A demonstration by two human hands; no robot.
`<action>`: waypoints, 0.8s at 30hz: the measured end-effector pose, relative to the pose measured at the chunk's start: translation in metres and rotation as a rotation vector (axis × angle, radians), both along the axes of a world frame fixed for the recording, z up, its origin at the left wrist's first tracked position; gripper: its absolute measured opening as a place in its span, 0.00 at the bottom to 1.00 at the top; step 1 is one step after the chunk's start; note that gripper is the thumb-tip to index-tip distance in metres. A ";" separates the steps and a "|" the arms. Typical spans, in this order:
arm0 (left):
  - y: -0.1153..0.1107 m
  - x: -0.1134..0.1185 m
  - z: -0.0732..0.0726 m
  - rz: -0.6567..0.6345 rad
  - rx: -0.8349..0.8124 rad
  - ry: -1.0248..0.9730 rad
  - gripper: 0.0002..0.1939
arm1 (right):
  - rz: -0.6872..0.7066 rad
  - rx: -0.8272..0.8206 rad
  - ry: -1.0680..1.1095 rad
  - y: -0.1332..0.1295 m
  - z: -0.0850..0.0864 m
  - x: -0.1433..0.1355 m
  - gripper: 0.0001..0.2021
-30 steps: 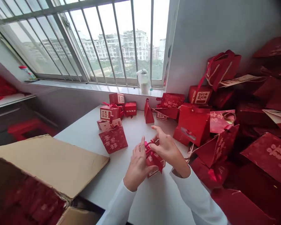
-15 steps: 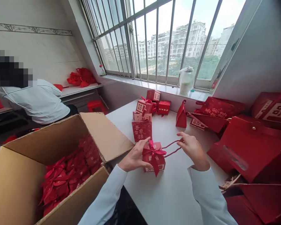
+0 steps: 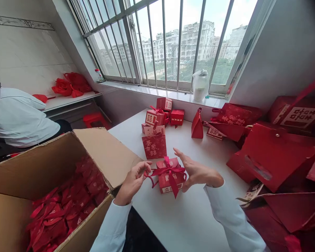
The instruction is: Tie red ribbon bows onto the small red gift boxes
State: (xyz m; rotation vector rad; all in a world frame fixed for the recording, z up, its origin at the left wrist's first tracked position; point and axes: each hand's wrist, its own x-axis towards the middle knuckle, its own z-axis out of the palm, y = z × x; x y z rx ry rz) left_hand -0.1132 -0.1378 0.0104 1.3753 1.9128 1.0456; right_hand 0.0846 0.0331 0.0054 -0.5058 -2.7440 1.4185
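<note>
A small red gift box (image 3: 170,176) with a ribbon bow on top stands on the white table in front of me. On its left side, my left hand (image 3: 132,180) pinches the dark red cord handle (image 3: 152,180) between thumb and fingers. My right hand (image 3: 199,171) is at the box's right side, fingers spread and thumb near its lower corner; whether it touches the box I cannot tell. Just behind stands a red card-like pouch (image 3: 154,146) with gold lettering.
Left is an open cardboard carton (image 3: 94,206) full of red ribboned boxes (image 3: 60,213). More red boxes (image 3: 155,118) stack at the back, beside a triangular red box (image 3: 197,125). Red gift bags (image 3: 275,154) crowd the right. A person in a white top (image 3: 18,115) sits left.
My right hand has let go of the cord on the right and come in beside the box, open. My left hand has moved from the box's side to a cord on the left.
</note>
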 end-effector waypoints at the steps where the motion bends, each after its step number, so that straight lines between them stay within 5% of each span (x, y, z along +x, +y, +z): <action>1: -0.006 -0.002 0.002 0.053 -0.058 0.112 0.09 | 0.006 0.008 -0.004 -0.001 -0.002 -0.002 0.67; 5: -0.034 0.003 0.023 0.193 -0.111 0.476 0.22 | 0.002 -0.002 0.001 -0.005 -0.002 -0.006 0.67; 9: -0.032 0.023 0.043 -0.075 -0.008 0.445 0.25 | 0.006 -0.025 0.046 -0.008 -0.001 -0.007 0.65; 11: -0.016 0.033 0.041 -0.192 -0.081 0.393 0.40 | 0.013 -0.019 0.062 -0.009 -0.003 -0.007 0.64; 15: 0.021 0.042 0.027 -0.221 -0.382 0.397 0.68 | 0.002 0.009 0.049 -0.009 -0.007 -0.007 0.63; 24: 0.062 0.034 0.026 -0.410 -0.544 0.465 0.74 | -0.005 -0.063 0.063 -0.015 -0.005 -0.009 0.61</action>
